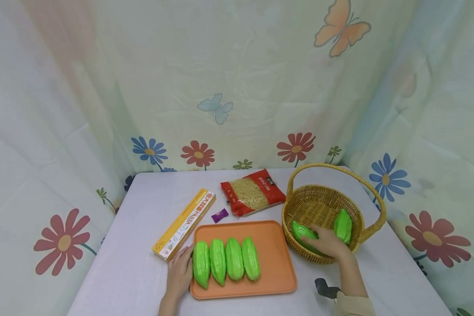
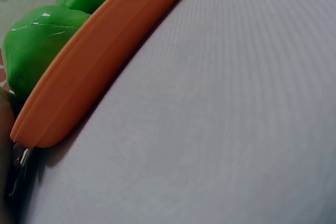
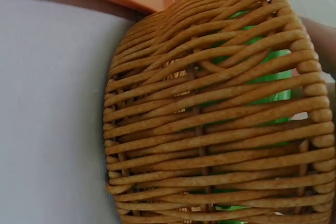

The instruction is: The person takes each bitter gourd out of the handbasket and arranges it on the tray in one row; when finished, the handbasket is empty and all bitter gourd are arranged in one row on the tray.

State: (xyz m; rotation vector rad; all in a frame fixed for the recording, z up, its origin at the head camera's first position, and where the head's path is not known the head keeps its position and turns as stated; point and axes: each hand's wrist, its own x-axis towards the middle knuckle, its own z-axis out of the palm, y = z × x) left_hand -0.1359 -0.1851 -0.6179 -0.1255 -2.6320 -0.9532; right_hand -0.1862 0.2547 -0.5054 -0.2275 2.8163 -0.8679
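My right hand reaches over the near rim of the wicker basket and grips a bright green, ridged star fruit inside it. A second star fruit lies at the basket's right side. In the right wrist view, green shows through the woven wall, and the basket hides most of that hand. My left hand rests against the left edge of the orange tray, fingers extended beside the leftmost star fruit. Several star fruits stand in a row on the tray's left part.
A long yellow-and-white pasta box lies left of the tray. Behind the tray are a small purple packet and a red bag of pasta. The basket's tall handle arches above it. Patterned curtains surround the white table.
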